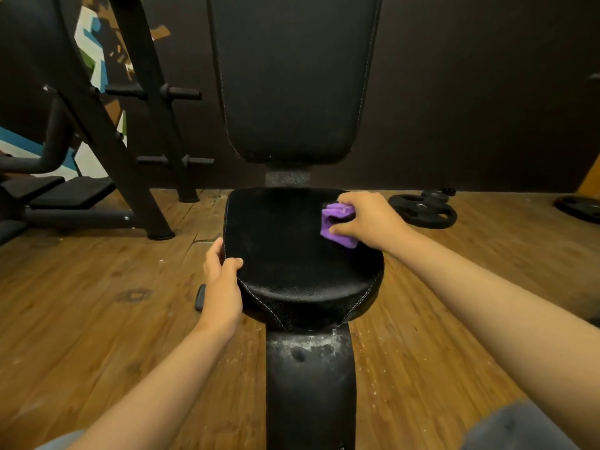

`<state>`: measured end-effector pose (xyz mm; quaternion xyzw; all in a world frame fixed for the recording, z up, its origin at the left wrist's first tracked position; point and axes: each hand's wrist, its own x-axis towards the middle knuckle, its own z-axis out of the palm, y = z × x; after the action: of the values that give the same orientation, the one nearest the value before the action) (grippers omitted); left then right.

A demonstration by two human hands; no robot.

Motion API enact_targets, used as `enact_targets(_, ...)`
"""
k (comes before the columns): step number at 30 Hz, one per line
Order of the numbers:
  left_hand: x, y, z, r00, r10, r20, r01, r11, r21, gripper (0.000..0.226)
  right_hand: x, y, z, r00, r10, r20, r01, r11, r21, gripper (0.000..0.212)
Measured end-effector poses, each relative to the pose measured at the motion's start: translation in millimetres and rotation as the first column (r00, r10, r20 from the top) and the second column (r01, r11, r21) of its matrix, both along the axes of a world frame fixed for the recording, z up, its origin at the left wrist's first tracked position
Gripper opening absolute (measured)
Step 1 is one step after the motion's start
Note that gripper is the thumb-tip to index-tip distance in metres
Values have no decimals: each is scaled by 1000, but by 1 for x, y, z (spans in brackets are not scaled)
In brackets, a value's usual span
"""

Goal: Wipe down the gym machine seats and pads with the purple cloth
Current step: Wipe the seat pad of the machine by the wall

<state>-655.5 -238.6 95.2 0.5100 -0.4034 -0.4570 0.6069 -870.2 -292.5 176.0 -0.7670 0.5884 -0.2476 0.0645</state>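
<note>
The left hand grips the near left edge of the rounded black leather seat, likely to steady it. Farther right, the right hand presses the bunched purple cloth onto the seat's far right part, below the upright black back pad.

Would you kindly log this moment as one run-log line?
right hand: grips purple cloth on seat, far right | left hand: holds seat's left edge | back pad: no hand on it
</note>
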Motion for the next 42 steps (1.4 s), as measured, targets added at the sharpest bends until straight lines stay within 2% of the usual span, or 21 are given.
enact_targets(2,-2,-1,-1,1000,31,5,-31,999,-20,48,-6,-9,-2,995,-95,-12,94,995,-29,16)
enact_targets(5,-6,-1,-3,997,73,-12,-73,995,-62,43,9,6,-5,996,83,-18,-83,997,-5,16)
enact_targets(7,-7,-1,-2,995,90,-31,-91,995,-38,42,14,12,-6,982,188,-13,-187,982,26,17)
enact_targets(10,0,-5,12,980,117,-158,-107,992,68,31,5,-23,-3,996,80,34,-80,997,11,19)
enact_targets(12,5,-12,28,972,72,-223,-49,993,106,16,4,-51,-3,998,-6,58,4,1000,24,18)
enact_targets(13,7,-17,34,977,48,-206,-25,994,110,14,6,-59,-6,998,-4,65,3,1000,15,18)
enact_targets(15,9,-32,38,999,22,-50,-15,991,130,10,12,-61,-11,996,67,65,-65,997,-34,18)
enact_targets(17,10,-44,31,972,0,234,-34,990,139,38,16,-51,-15,979,187,80,-182,981,-65,16)
enact_targets(19,12,-49,23,904,13,427,-63,993,103,49,16,-47,-15,957,279,85,-274,959,-66,14)
enact_targets(21,15,-50,16,906,22,423,-52,997,58,49,16,-59,-10,944,317,96,-315,948,-32,15)
enact_targets(23,17,-50,11,947,20,320,-38,998,47,48,17,-75,-6,941,326,93,-329,944,19,16)
enact_targets(29,11,-40,13,970,107,219,-128,988,83,47,19,-64,-4,918,342,202,-362,930,71,19)
enact_targets(32,6,-32,21,932,132,337,-175,980,99,45,24,-34,-6,953,250,169,-267,960,80,24)
enact_targets(35,7,-29,29,903,87,421,-184,963,196,44,29,1,-1,959,211,187,-247,950,191,36)
enact_targets(37,9,-28,38,875,26,484,-167,954,250,47,29,21,8,958,200,203,-262,901,345,37)
enact_targets(40,9,-25,62,800,-99,592,-141,928,346,48,20,44,38,978,15,208,-141,785,603,29)
enact_targets(42,9,-17,87,759,-140,636,-156,909,386,43,10,57,62,970,-114,214,-57,752,657,22)
